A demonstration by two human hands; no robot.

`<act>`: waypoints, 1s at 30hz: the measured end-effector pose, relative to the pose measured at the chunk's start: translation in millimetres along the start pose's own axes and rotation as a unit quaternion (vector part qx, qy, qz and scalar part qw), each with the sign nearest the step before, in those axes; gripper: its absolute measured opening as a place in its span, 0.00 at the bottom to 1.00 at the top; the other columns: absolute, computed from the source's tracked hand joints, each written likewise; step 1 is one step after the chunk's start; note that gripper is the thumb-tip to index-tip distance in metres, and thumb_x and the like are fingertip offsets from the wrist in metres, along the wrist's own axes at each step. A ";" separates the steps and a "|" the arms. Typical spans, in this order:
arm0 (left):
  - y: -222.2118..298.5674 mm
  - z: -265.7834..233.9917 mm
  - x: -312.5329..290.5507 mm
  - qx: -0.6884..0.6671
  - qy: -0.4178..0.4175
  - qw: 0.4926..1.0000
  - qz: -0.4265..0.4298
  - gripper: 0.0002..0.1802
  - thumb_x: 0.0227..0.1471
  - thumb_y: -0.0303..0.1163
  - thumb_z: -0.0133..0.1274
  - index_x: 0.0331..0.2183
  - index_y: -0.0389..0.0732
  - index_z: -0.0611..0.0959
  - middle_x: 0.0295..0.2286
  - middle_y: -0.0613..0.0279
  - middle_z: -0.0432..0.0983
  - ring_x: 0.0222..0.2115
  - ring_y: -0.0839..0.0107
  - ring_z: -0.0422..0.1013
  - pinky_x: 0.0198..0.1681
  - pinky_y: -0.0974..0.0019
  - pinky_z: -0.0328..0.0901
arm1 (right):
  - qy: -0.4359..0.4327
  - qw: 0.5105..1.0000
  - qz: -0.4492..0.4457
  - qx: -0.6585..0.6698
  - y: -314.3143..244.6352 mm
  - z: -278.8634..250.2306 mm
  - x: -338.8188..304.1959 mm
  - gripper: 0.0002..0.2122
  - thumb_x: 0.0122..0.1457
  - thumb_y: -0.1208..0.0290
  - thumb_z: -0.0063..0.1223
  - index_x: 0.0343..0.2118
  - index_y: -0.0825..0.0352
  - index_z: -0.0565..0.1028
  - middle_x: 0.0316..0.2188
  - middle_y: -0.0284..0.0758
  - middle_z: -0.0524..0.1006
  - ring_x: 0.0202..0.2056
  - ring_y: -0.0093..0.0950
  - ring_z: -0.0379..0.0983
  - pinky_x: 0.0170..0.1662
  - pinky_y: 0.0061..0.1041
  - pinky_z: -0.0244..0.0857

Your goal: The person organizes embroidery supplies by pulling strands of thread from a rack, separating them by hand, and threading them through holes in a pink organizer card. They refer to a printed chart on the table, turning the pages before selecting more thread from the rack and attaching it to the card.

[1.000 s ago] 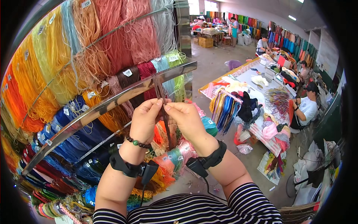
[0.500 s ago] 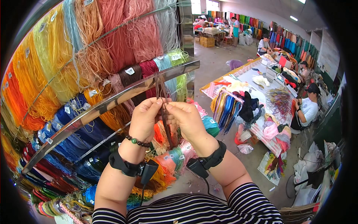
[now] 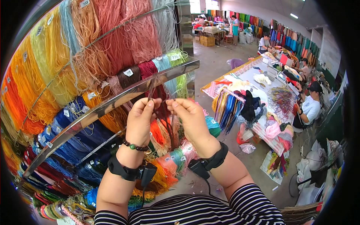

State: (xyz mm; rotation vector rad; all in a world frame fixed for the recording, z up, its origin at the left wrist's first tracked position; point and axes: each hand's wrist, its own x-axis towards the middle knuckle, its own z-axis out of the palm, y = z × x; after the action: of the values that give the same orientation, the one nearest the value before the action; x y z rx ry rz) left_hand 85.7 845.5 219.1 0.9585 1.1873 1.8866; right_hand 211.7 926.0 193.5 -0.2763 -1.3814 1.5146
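A thin dark brown hank of thread (image 3: 163, 112) hangs down from the shiny metal rail (image 3: 112, 103), its strands spread apart between my hands. My left hand (image 3: 141, 114) pinches strands on the left side, thumb against fingers. On the other side my right hand (image 3: 186, 114) grips strands between thumb and fingertips. The lower end of the hank dangles below my hands, in front of orange and pink thread bundles (image 3: 165, 165).
Rows of coloured thread hanks (image 3: 78, 48) with small paper tags cover the rack at the left. A long table (image 3: 240, 78) with yarn piles stands at the right. One seated person (image 3: 310, 107) in a white top works there; others are farther back.
My hands have moved apart, the left one shifting left, and the brown strands have spread wider between them. The seated person's hand at the table has risen.
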 end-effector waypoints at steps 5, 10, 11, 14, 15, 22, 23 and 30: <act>5.4 -0.9 -9.3 0.050 -0.050 0.997 -0.005 0.08 0.61 0.28 0.46 0.39 0.34 0.77 0.29 0.61 0.78 0.31 0.76 0.74 0.40 0.73 0.68 | -0.112 0.959 0.153 0.209 -3.2 -16.8 17.5 0.08 0.61 0.70 0.53 0.39 0.68 0.75 0.24 0.25 0.73 0.26 0.15 0.67 0.32 0.15 0.61; 2.0 -1.0 -14.3 0.096 -0.058 0.994 0.003 0.09 0.59 0.29 0.48 0.37 0.36 0.80 0.30 0.64 0.79 0.29 0.81 0.72 0.35 0.78 0.66 | -0.112 0.971 0.157 0.142 -19.0 8.7 16.3 0.10 0.58 0.70 0.56 0.39 0.70 0.77 0.24 0.24 0.73 0.24 0.13 0.66 0.29 0.14 0.60; -0.2 -2.1 -13.3 0.096 -0.058 0.994 0.003 0.09 0.59 0.29 0.48 0.37 0.36 0.80 0.30 0.64 0.79 0.29 0.81 0.72 0.35 0.78 0.66 | -0.112 0.979 0.140 0.101 -15.5 9.3 17.3 0.09 0.58 0.70 0.56 0.38 0.70 0.77 0.24 0.24 0.73 0.24 0.13 0.65 0.29 0.14 0.60; -1.8 -5.6 -12.5 0.102 -0.056 0.993 0.016 0.09 0.59 0.29 0.48 0.36 0.36 0.80 0.30 0.65 0.79 0.29 0.81 0.72 0.35 0.78 0.66 | -0.112 0.985 0.120 0.051 -10.4 13.1 18.7 0.08 0.58 0.70 0.57 0.35 0.70 0.78 0.24 0.24 0.74 0.24 0.12 0.65 0.29 0.13 0.60; -1.1 -5.7 -12.6 0.102 -0.057 0.993 0.013 0.09 0.59 0.27 0.48 0.37 0.33 0.80 0.30 0.63 0.79 0.31 0.78 0.73 0.38 0.76 0.67 | -0.107 0.987 0.116 0.041 -9.4 12.7 18.8 0.08 0.58 0.70 0.57 0.34 0.70 0.79 0.24 0.24 0.74 0.24 0.12 0.65 0.29 0.13 0.60; 1.8 -6.1 -15.5 0.088 -0.060 0.994 0.003 0.10 0.59 0.26 0.47 0.39 0.31 0.79 0.32 0.60 0.80 0.34 0.75 0.75 0.43 0.72 0.69 | -0.107 0.985 0.122 0.062 -7.7 11.0 17.9 0.07 0.59 0.70 0.55 0.32 0.69 0.78 0.23 0.24 0.74 0.25 0.12 0.66 0.30 0.12 0.60; 1.3 -6.6 -16.0 0.088 -0.059 0.994 0.003 0.10 0.59 0.26 0.47 0.39 0.31 0.79 0.32 0.60 0.80 0.34 0.75 0.75 0.43 0.72 0.69 | -0.104 0.984 0.129 0.061 -11.5 10.9 16.4 0.07 0.59 0.70 0.55 0.32 0.68 0.78 0.23 0.24 0.74 0.25 0.12 0.66 0.30 0.12 0.60; 0.7 -10.3 -17.9 0.054 -0.054 0.997 -0.004 0.10 0.60 0.26 0.45 0.39 0.31 0.79 0.32 0.58 0.80 0.35 0.73 0.76 0.44 0.70 0.69 | -0.095 0.984 0.139 0.058 -12.9 13.2 14.1 0.06 0.60 0.71 0.53 0.33 0.69 0.77 0.24 0.25 0.74 0.25 0.13 0.67 0.30 0.12 0.61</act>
State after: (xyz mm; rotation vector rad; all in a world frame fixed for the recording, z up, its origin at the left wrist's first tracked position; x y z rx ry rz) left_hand 85.4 825.8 212.7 1.0989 1.2369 1.7545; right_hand 202.3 926.6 214.8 -0.2665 -1.4399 1.8866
